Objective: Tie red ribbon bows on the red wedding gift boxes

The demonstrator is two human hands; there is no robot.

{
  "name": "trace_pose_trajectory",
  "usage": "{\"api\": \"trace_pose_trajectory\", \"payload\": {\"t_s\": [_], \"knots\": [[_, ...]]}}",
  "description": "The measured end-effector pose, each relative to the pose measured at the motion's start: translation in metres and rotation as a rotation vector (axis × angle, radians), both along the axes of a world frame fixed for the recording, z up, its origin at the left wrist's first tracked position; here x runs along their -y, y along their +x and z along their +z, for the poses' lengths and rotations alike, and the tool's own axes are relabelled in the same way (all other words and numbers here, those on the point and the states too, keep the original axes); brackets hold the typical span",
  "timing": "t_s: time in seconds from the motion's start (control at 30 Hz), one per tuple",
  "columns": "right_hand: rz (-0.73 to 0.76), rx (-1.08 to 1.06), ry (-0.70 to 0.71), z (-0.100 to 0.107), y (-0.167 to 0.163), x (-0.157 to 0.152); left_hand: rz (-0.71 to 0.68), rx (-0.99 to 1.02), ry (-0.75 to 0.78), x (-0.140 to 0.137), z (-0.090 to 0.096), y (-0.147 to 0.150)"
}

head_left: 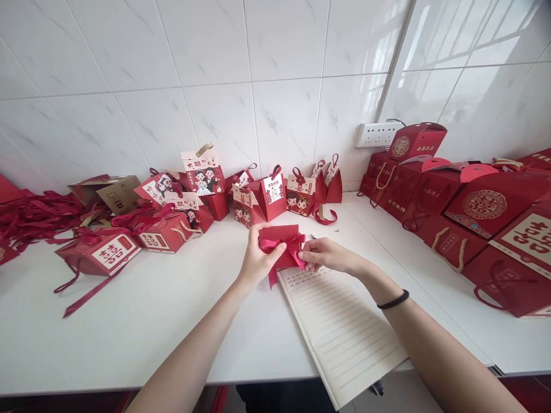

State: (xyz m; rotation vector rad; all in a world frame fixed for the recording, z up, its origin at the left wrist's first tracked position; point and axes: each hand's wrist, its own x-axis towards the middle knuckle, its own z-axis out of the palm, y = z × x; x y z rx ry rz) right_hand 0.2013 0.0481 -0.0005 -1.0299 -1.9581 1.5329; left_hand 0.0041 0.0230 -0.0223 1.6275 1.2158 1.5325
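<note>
A small red gift box (280, 232) with a shiny red ribbon (296, 250) across it is held up over the white table. My left hand (260, 252) is closed around the box's left side, its thumb pressed on the ribbon. At the right side, my right hand (321, 254) pinches the ribbon between thumb and fingers. One ribbon end hangs down below the box on the left. An open lined notebook (344, 327) with handwriting at its top lies just beneath my right hand. The box's far side is hidden.
Several small red gift boxes (272, 198) stand along the tiled wall. More boxes (109, 250) and a heap of red ribbons (41, 215) lie at the left. Larger red boxes (482, 198) are stacked at the right, near a white power strip (376, 135). The notebook overhangs the table's front edge.
</note>
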Motion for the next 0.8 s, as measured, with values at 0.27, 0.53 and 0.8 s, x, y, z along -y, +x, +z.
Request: {"api": "trace_pose_trajectory", "payload": {"t_s": [0.27, 0.53, 0.8], "knots": [[0.070, 0.120, -0.009, 0.002, 0.000, 0.002, 0.038, -0.058, 0.022, 0.000, -0.001, 0.004], [0.069, 0.265, 0.016, 0.010, 0.003, 0.004, 0.125, -0.089, 0.053, 0.000, -0.001, 0.008], [0.177, 0.331, 0.100, 0.013, 0.005, 0.008, 0.123, -0.085, 0.038, 0.000, 0.000, 0.008]]}}
